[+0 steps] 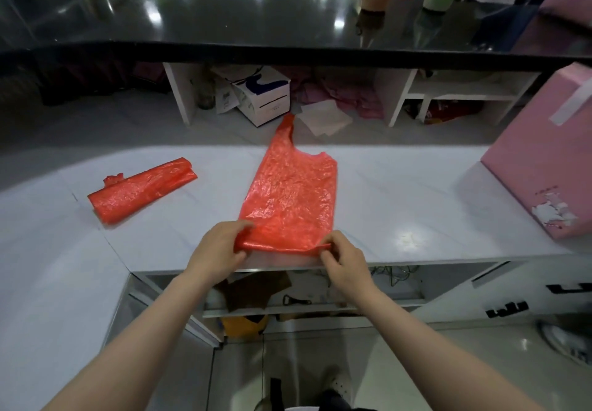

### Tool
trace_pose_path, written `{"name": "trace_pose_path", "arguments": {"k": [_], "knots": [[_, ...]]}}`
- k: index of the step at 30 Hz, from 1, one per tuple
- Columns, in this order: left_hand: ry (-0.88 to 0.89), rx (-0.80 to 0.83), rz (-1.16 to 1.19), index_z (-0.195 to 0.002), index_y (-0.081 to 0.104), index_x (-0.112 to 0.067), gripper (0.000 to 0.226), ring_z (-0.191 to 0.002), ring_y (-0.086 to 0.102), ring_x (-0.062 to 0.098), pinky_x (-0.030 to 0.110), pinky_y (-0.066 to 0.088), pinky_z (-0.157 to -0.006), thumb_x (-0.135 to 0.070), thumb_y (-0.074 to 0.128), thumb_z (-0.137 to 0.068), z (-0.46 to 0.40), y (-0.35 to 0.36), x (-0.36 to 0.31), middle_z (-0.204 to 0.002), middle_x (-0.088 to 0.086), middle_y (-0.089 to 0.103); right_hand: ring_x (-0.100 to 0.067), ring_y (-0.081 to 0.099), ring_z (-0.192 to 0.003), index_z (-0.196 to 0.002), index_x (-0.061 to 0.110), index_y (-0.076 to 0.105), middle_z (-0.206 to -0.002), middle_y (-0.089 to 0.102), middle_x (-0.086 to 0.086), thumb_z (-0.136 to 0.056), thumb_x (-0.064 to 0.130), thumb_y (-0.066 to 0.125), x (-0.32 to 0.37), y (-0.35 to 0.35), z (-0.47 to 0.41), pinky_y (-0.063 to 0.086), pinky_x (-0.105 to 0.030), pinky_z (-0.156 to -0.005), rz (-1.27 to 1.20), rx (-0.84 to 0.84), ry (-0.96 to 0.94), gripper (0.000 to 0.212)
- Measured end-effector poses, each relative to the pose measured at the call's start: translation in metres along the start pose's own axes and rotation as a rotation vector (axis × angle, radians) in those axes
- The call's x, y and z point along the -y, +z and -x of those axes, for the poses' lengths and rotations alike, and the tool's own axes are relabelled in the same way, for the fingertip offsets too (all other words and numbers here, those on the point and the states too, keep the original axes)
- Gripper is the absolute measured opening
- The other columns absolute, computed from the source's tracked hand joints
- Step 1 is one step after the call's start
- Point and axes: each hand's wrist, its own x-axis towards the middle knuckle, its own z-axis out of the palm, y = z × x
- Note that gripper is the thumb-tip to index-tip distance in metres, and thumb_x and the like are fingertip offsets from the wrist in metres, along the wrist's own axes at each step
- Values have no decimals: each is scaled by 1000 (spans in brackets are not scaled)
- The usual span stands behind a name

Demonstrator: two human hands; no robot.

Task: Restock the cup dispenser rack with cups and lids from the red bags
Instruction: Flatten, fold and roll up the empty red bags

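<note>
An empty red plastic bag (293, 195) lies flat on the white counter (400, 199), handles pointing away from me. Its near edge is turned up into a small roll. My left hand (221, 247) pinches the left end of that rolled edge and my right hand (341, 258) pinches the right end. A second red bag (142, 189) lies rolled into a tube on the counter to the left, touched by neither hand. No cups, lids or dispenser rack are in view.
A large pink box (544, 160) stands on the counter at the right. A black raised counter (256, 22) runs along the back, with white cubbies under it holding a white box (262, 96) and papers. Open shelves sit below the counter's front edge.
</note>
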Motion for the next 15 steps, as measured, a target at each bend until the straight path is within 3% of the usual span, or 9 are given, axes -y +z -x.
{"name": "trace_pose_path", "arguments": {"k": [3, 5, 10, 13, 15], "knots": [[-98, -68, 167, -102, 62, -32, 28, -88, 59, 9, 20, 43, -73, -16, 69, -81, -2, 2, -1, -97, -12, 66, -1, 53, -68, -86, 33, 50, -74, 58, 13, -94, 18, 52, -4, -3, -8, 36, -14, -57, 22, -113, 59, 17], [-151, -113, 251, -97, 60, -35, 22, -80, 59, 1, 14, 40, -65, -22, 70, -83, -2, 4, -3, -85, -22, 62, -8, 55, -74, -92, 30, 50, -79, 59, 7, -97, 25, 48, -8, -4, -16, 37, -24, -59, 111, -165, 110, 7], [-259, -158, 269, -107, 56, -27, 25, -71, 57, 0, 13, 37, -56, -32, 67, -87, -4, 14, -8, -78, -18, 59, -17, 55, -67, -103, 23, 53, -75, 59, 0, -101, 38, 36, -14, -7, -35, 33, -30, -50, 339, -147, 185, 23], [-308, -156, 300, -121, 49, -25, 39, -69, 58, 4, 18, 42, -57, -31, 68, -86, -3, 18, -11, -76, -11, 60, -17, 55, -66, -111, 24, 50, -75, 59, 2, -101, 40, 34, -16, -7, -42, 36, -30, -50, 479, -107, 213, 25], [-251, -157, 218, -133, 43, -27, 53, -75, 59, 6, 23, 48, -63, -28, 68, -86, 1, 19, -13, -83, -9, 60, -19, 55, -69, -118, 27, 46, -80, 60, 1, -100, 40, 35, -16, -7, -45, 38, -30, -52, 538, -91, 233, 25]]}}
